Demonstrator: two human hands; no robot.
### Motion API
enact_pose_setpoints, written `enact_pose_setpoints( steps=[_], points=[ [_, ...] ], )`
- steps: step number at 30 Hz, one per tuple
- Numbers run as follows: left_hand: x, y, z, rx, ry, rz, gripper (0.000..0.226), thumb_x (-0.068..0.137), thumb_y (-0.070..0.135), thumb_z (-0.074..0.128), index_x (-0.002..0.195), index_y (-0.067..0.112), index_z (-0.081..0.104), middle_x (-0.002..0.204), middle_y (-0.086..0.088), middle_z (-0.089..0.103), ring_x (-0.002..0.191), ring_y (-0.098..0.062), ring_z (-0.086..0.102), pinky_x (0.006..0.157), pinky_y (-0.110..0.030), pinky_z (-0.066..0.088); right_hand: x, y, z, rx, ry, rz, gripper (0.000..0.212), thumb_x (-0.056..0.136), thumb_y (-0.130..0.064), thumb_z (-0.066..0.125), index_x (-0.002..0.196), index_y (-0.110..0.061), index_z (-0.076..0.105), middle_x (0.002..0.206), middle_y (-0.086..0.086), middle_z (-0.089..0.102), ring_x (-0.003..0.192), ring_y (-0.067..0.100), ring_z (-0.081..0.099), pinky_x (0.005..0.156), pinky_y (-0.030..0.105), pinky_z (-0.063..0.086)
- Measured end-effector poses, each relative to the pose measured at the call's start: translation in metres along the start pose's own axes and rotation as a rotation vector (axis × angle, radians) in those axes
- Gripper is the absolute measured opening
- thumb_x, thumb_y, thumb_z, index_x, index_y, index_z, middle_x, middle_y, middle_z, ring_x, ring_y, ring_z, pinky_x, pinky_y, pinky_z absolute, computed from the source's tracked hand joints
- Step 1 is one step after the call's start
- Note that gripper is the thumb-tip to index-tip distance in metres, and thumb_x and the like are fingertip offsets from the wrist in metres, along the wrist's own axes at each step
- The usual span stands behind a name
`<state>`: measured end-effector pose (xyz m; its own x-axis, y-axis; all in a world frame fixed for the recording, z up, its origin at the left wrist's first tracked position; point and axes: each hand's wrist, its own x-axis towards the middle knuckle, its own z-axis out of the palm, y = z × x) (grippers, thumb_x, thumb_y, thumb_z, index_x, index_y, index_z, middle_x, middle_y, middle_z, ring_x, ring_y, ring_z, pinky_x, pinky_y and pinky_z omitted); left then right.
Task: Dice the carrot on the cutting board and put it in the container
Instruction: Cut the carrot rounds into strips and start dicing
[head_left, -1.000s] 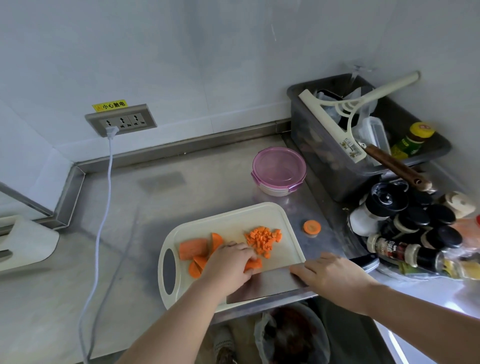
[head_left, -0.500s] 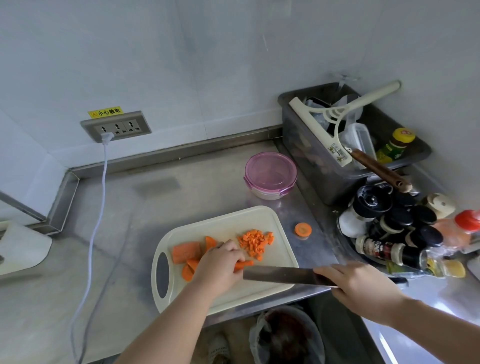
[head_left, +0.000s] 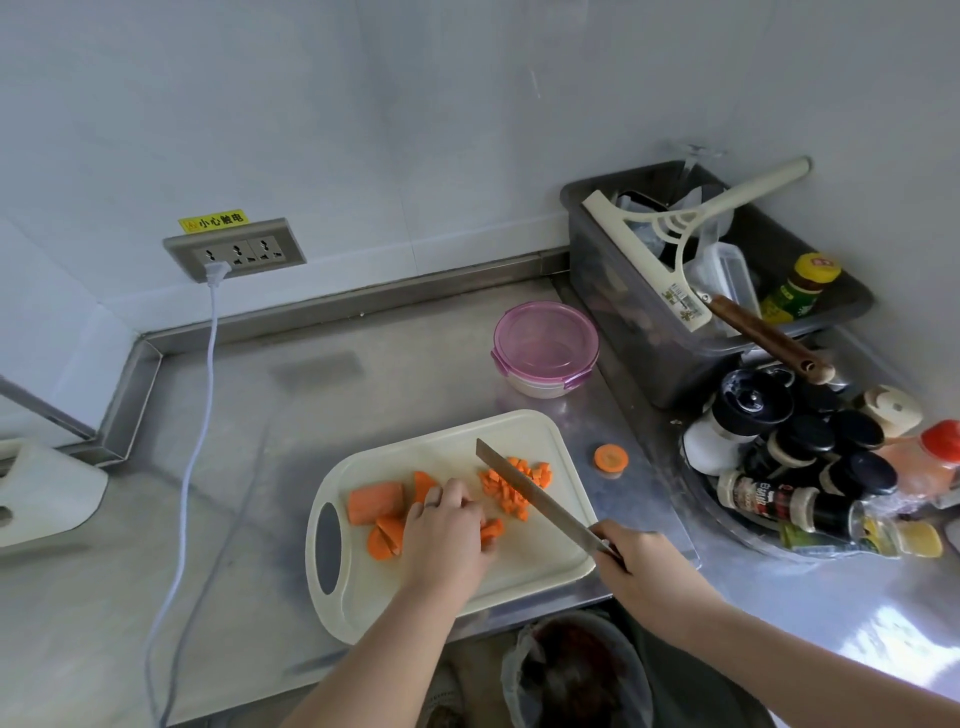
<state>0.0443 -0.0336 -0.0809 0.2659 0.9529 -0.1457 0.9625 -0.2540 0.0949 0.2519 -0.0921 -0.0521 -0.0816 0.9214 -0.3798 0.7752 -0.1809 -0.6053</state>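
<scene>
Your left hand (head_left: 448, 527) presses palm-down, fingers curled over a carrot piece (head_left: 491, 530); your right hand (head_left: 641, 558) grips one knife (head_left: 535, 496), blade angled over the diced pile (head_left: 511, 483). One cutting board (head_left: 519, 577), one lidded container (head_left: 545, 353), one stray carrot slice (head_left: 611, 458).

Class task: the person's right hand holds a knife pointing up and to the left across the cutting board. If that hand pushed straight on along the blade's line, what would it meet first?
Most likely the pile of diced carrot: the knife in the right hand already lies across it, though blade height is unclear.
</scene>
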Motion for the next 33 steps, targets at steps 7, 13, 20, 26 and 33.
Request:
enact_pose_setpoints(
  steps=[7, 13, 20, 26, 33],
  points=[
    [-0.009, -0.017, -0.006, -0.194, 0.137, -0.100, 0.027, 0.089, 0.037, 0.053, 0.115, 0.032, 0.056, 0.122, 0.011, 0.045, 0.115, -0.017, 0.047, 0.095, -0.030, 0.036, 0.008, -0.018, 0.011, 0.039, -0.052, 0.062, 0.031, 0.095, -0.014, 0.039, 0.073, -0.035, 0.041, 0.065, -0.003, 0.049, 0.053, 0.011, 0.040, 0.046, 0.022, 0.033],
    [0.007, -0.042, -0.015, -0.058, -0.028, 0.105, 0.045, 0.093, 0.017, 0.047, 0.133, 0.036, 0.047, 0.136, 0.014, 0.040, 0.127, -0.016, 0.035, 0.100, -0.028, 0.030, 0.009, -0.021, 0.012, 0.051, -0.059, 0.089, 0.030, 0.096, -0.014, 0.039, 0.074, -0.034, 0.042, 0.065, -0.002, 0.050, 0.051, 0.011, 0.041, 0.045, 0.021, 0.032],
    [0.037, -0.029, -0.030, 0.171, -0.209, 0.326, 0.023, 0.087, 0.021, 0.058, 0.110, 0.021, 0.059, 0.125, 0.001, 0.042, 0.121, -0.023, 0.035, 0.093, -0.032, 0.032, 0.008, -0.022, 0.012, 0.069, -0.049, 0.104, 0.023, 0.098, -0.016, 0.039, 0.083, -0.031, 0.047, 0.067, -0.001, 0.051, 0.052, 0.010, 0.042, 0.047, 0.021, 0.033],
    [0.052, -0.026, -0.030, 0.097, -0.320, 0.290, 0.017, 0.090, 0.031, 0.057, 0.102, 0.023, 0.066, 0.117, -0.001, 0.047, 0.118, -0.021, 0.038, 0.095, -0.033, 0.036, 0.006, -0.018, 0.013, 0.086, -0.053, 0.145, 0.016, 0.099, -0.018, 0.039, 0.093, -0.029, 0.050, 0.074, -0.001, 0.056, 0.058, 0.010, 0.047, 0.052, 0.021, 0.036],
    [0.051, -0.025, -0.016, -0.207, -0.329, 0.093, 0.020, 0.084, 0.039, 0.064, 0.096, 0.023, 0.063, 0.107, 0.003, 0.056, 0.101, -0.017, 0.056, 0.085, -0.031, 0.047, 0.007, -0.020, 0.016, 0.085, -0.080, 0.168, 0.016, 0.099, -0.019, 0.038, 0.097, -0.029, 0.050, 0.084, 0.002, 0.062, 0.067, 0.013, 0.053, 0.060, 0.023, 0.042]
  ],
)
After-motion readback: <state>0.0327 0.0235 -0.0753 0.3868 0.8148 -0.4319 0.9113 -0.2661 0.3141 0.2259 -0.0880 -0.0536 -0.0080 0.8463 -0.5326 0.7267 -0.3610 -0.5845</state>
